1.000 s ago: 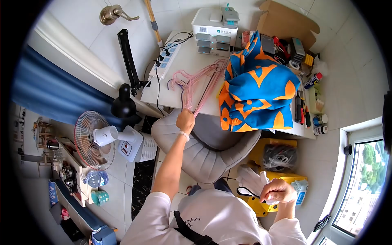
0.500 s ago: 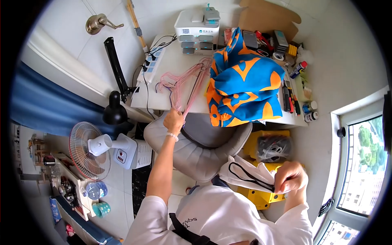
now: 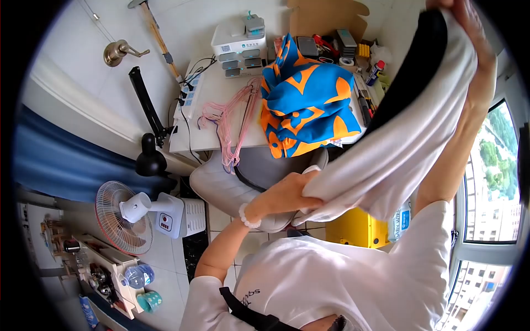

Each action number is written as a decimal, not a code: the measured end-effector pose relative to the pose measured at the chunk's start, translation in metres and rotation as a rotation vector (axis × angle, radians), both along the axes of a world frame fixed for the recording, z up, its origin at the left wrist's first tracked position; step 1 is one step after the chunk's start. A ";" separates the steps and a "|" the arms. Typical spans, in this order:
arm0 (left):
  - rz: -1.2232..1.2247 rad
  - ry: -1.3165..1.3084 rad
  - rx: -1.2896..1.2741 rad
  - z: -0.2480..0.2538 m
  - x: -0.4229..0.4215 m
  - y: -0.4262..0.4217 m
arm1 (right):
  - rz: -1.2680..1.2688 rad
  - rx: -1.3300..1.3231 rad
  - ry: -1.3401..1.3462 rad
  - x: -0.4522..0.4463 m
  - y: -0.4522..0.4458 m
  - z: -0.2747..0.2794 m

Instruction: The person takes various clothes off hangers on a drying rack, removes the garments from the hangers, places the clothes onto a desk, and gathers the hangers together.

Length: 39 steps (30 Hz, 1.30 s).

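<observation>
A white garment with a black part (image 3: pixel 397 132) is stretched between my two hands. Low at its left end, my left hand (image 3: pixel 284 196) pinches an edge in front of the grey chair (image 3: pixel 221 187). My right hand (image 3: pixel 469 25) is raised at the top right, with its fingers closed at the upper end of the cloth. Pink hangers (image 3: pixel 225 124) lie on the white desk (image 3: pixel 201 138), their lower ends over its front edge. Beside them is a bunched blue and orange cloth (image 3: pixel 309 105).
At the left stand a fan (image 3: pixel 124 212) and a black lamp (image 3: pixel 149 160). A white charging box (image 3: pixel 237 47) is at the back of the desk. Below the garment is a yellow box (image 3: pixel 356 229). On the right is a window (image 3: pixel 494 171).
My left hand has let go of the hangers and moved right onto the garment. My right hand has risen to the top right, spreading the garment out. The view has shifted.
</observation>
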State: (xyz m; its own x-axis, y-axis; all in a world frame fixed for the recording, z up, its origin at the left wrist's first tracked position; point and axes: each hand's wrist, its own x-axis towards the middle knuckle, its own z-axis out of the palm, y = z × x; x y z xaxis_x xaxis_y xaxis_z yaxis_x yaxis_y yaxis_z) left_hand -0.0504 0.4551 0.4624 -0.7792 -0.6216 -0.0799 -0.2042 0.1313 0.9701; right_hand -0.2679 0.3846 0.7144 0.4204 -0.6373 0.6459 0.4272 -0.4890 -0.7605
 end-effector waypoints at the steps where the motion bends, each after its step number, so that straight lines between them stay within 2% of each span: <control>1: 0.001 -0.042 0.053 -0.003 0.004 -0.003 | -0.022 -0.008 0.044 -0.002 -0.004 0.017; 2: 0.007 -0.044 0.045 0.001 0.003 -0.003 | -0.046 -0.014 0.086 -0.004 -0.004 0.029; 4: 0.208 0.099 0.085 0.012 0.002 0.000 | -0.095 0.002 0.084 0.000 -0.001 0.030; 6: 0.287 0.259 0.194 0.022 0.004 -0.006 | -0.292 0.065 0.121 0.011 0.005 0.004; 7: 0.324 0.343 0.228 0.024 0.004 -0.009 | -0.468 0.106 0.202 0.015 0.012 -0.014; 9: 0.419 0.745 0.527 0.027 -0.007 -0.009 | -0.277 0.109 0.298 0.041 0.041 -0.048; 10: 0.314 0.898 0.648 0.031 -0.009 -0.013 | -0.187 0.118 0.360 0.047 0.052 -0.068; 11: 0.340 0.884 0.546 0.029 -0.010 -0.019 | -0.241 -0.266 0.658 0.039 0.055 -0.085; 12: 0.353 0.949 0.599 0.043 -0.008 -0.020 | -0.319 -0.329 0.730 0.036 0.065 -0.091; 13: 0.364 1.017 0.651 0.061 -0.007 -0.019 | -0.517 -0.516 0.842 0.024 0.070 -0.096; 15: 0.323 1.112 0.613 0.068 -0.001 -0.020 | -0.882 -0.500 0.896 0.016 0.081 -0.122; 17: 0.365 1.082 0.620 0.072 -0.004 -0.016 | -0.690 -0.196 0.730 0.016 0.084 -0.171; 18: 0.321 1.106 0.736 0.067 -0.007 -0.014 | -0.531 0.006 0.764 0.019 0.086 -0.189; 19: 0.365 1.096 0.716 0.057 -0.013 -0.013 | -0.534 0.171 0.715 0.018 0.088 -0.212; 20: 0.381 1.051 0.717 0.060 -0.017 -0.012 | -0.499 0.313 0.498 0.020 0.080 -0.219; 22: 0.373 0.950 0.680 0.061 -0.016 -0.014 | -0.577 0.211 0.408 0.015 0.064 -0.214; 23: 0.374 0.950 0.681 0.064 -0.015 -0.014 | -0.656 0.082 0.471 0.008 0.055 -0.203; 25: 0.499 0.775 0.242 0.070 -0.014 -0.013 | -0.653 0.068 0.263 -0.005 0.030 -0.185; 26: 0.444 0.617 0.151 0.045 0.002 -0.017 | -0.654 0.082 0.172 -0.008 0.016 -0.178; 28: 0.525 0.565 0.130 0.057 0.010 -0.012 | -0.642 0.084 0.060 -0.008 -0.011 -0.155; 31: 0.656 0.461 0.135 0.033 0.040 0.001 | -0.621 0.129 -0.095 -0.001 -0.044 -0.116; 33: 0.768 0.392 0.179 0.021 0.060 0.011 | -0.677 0.217 -0.107 -0.007 -0.066 -0.091; 35: 0.917 0.370 0.204 0.005 0.080 0.024 | -0.811 0.111 -0.221 -0.016 -0.097 -0.073; 37: 1.011 0.345 0.221 -0.009 0.098 0.037 | -0.815 0.020 -0.230 -0.030 -0.119 -0.058; 38: 1.106 0.320 0.234 -0.015 0.105 0.043 | -0.812 -0.214 -0.254 0.007 -0.100 -0.042; 39: 1.107 0.318 0.236 -0.020 0.112 0.048 | -0.864 -0.140 -0.243 0.002 -0.108 -0.036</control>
